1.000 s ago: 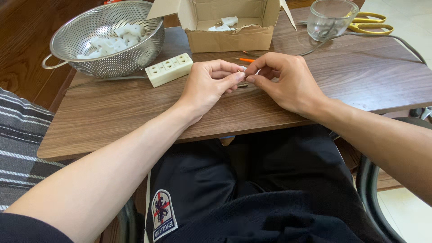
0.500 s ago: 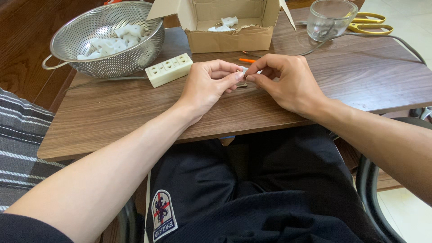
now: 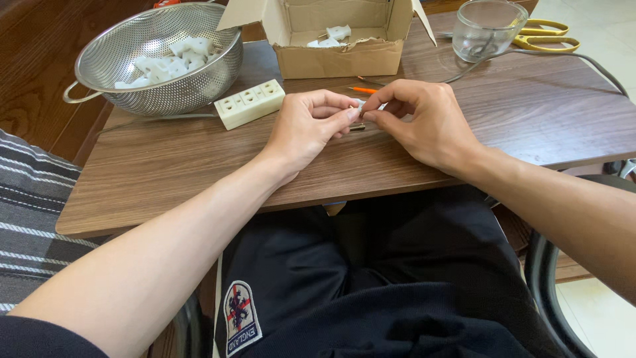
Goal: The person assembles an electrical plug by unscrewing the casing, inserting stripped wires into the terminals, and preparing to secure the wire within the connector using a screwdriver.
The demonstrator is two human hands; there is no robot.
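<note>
Little had moved since half a second before: both hands stayed together over the middle of the wooden table, the fingertips only slightly readjusted around the same small white part.

The left hand and the right hand met thumb to forefinger, each pinched shut on the white part from its own side. The part sat just above the tabletop, between the two thumbs, and was mostly hidden by the fingers; its long axis appeared to run left to right along the table edge, though the view was too poor to be sure which end pointed where. A small dark, brassy piece showed just beneath the fingertips, at the table surface.

Beyond the hands lay an orange-handled tool, partly hidden by the right forefinger. Further back stood an open cardboard box with a few white parts inside. A cream power strip lay just left of the left hand, touching a metal colander heaped with more white parts. At the far right were a glass cup, a grey cable and yellow-handled scissors. Nothing stood between the hands and the camera.
</note>
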